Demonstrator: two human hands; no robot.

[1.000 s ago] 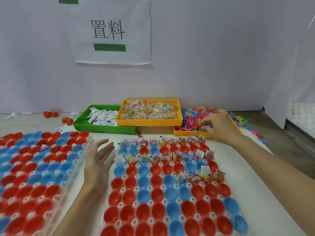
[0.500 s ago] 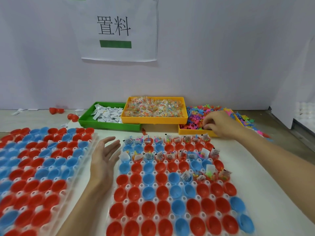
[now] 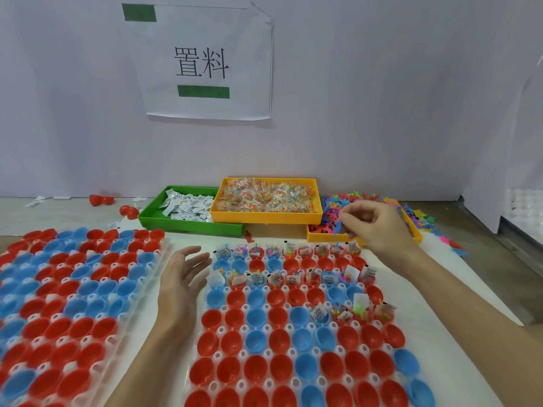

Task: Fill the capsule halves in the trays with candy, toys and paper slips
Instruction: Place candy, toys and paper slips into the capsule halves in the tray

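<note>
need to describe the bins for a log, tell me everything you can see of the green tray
The green tray is a shallow rectangular bin, plastic by its look, sitting flat at the back of the table. It holds a loose heap of white paper slips, leaving a bare corner of perforated floor. Its right end sits under the yellow candy tray. Neither hand touches it.

The right hand (image 3: pixel 373 223) covers much of the yellow plastic tray of coloured plastic toys (image 3: pixel 316 235), and whether its fingertips pinch the small blue toy piece (image 3: pixel 338 229) just left of them cannot be told. Print on the white paper slips in the green plastic tray (image 3: pixel 188 227) (well left of that grip) is too small to read. The left clear plastic tray of red and blue capsule halves (image 3: pixel 163 259) runs off the left edge.
</note>
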